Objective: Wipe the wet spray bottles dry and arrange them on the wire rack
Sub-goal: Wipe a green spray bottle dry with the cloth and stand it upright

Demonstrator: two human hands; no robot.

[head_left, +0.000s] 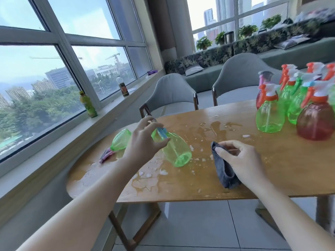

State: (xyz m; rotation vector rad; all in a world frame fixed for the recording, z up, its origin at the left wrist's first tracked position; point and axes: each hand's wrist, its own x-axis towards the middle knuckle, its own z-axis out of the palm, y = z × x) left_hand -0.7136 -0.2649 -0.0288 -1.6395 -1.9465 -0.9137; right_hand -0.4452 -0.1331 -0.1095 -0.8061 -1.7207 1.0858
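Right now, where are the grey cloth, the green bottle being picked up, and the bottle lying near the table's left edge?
grey cloth (223, 171): head view, on its folded middle.
held green bottle (176, 151): head view, on its body.
lying green bottle (120, 139): head view, on its body.

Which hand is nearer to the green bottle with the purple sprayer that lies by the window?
Left. The left hand is just right of that bottle, at another green bottle. The right hand, holding the grey cloth, is farther right.

green bottle (176, 151) blue trigger | grey cloth (223, 169) | red bottle (316, 122) | tan table (272, 169)
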